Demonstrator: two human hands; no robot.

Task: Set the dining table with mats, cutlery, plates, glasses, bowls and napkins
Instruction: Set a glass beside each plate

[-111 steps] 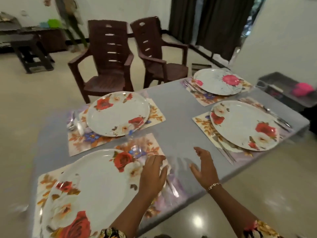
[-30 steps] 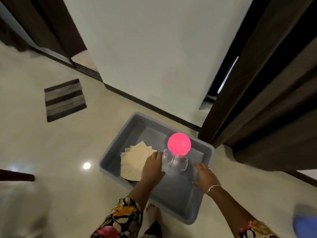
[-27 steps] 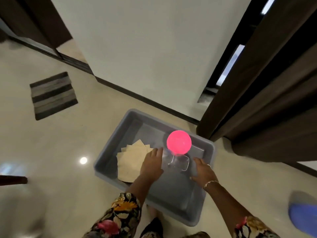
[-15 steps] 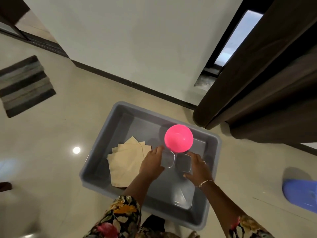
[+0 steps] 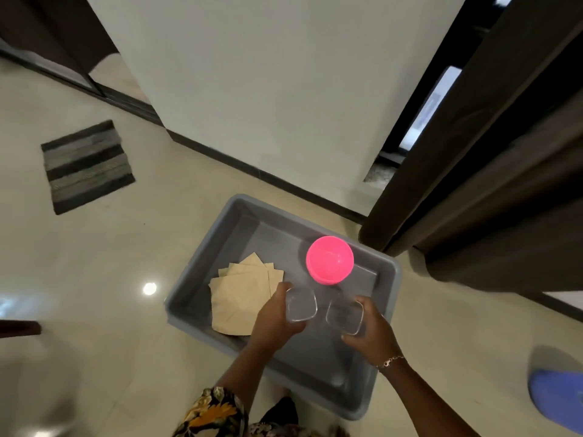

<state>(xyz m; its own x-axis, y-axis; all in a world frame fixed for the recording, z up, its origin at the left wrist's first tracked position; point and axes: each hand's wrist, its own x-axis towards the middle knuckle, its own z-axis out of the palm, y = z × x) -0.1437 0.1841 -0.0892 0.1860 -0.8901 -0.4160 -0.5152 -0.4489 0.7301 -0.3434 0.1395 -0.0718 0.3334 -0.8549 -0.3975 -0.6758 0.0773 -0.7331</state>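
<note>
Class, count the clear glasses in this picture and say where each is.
2. The left glass is gripped by the left hand, the right glass by the right hand, both over the grey tub. No others visible.

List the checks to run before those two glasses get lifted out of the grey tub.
1. Grip of left hand on left glass, fingers curled round it: ok.
2. Grip of right hand on right glass: ok.
3. Gap between the two glasses: ok.
4. Both glasses apart from pink bowl: ok.
5. The napkins free of the left hand: cannot tell, the hand overlaps their edge.
6. Glasses off the floor of the grey tub: cannot tell.
</note>
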